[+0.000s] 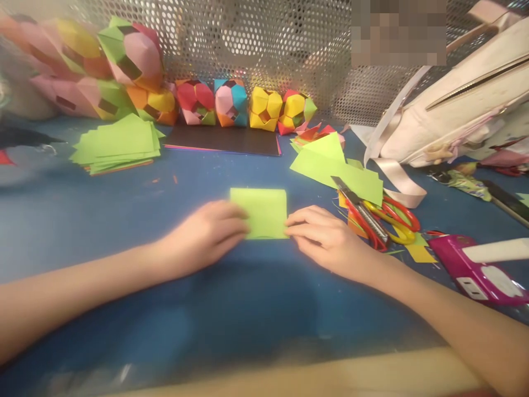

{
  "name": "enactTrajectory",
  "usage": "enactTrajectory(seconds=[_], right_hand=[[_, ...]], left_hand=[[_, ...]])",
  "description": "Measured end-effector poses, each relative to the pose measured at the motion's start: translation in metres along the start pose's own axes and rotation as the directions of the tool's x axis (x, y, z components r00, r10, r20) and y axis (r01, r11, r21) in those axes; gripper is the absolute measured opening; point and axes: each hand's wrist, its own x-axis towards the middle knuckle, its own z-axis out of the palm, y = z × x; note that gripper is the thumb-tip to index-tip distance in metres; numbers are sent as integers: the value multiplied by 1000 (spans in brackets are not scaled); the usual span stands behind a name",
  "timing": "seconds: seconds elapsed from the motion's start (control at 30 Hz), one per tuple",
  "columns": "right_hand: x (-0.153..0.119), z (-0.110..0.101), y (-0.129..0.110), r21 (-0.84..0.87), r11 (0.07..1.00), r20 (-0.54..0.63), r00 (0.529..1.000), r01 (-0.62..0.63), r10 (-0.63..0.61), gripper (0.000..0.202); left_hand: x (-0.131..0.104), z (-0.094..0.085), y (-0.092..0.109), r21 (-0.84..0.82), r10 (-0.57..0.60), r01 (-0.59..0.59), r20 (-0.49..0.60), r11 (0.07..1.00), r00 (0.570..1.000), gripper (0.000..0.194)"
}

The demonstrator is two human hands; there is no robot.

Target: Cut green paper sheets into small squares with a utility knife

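Note:
A light green sheet of paper (266, 214), folded over with a rounded fold along its far side, lies on the blue table in front of me. At its left edge my left hand (217, 229) grips it, fingers bent and pressed together over the corner. My right hand (324, 234) pinches the near right corner with the fingertips. Both thumbs are mostly hidden. Just right of my right hand lie a box cutter (361, 209) and scissors with red and yellow handles (399, 220).
A stack of green paper sheets (118, 143) sits at the left. Several colourful folded paper balls (196, 102) line the perforated metal screen (256, 38). More green paper (341, 168), a white bag (458, 88) and a magenta device (475, 270) occupy the right. A dark sheet stack (223, 140) lies behind.

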Motion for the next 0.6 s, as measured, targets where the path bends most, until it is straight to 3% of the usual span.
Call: enactTrajectory(seconds=[0.13,0.6], right_hand=[[-2,-2,5,-18,999,37,999,34,-33,31],[-4,-5,6,-110,987,68,992,117,-110,34]], left_hand=[[-1,-1,0,7,-6,6,10,1000,1000,29],[-1,-6,3,25,-26,25,50,999,998,28]])
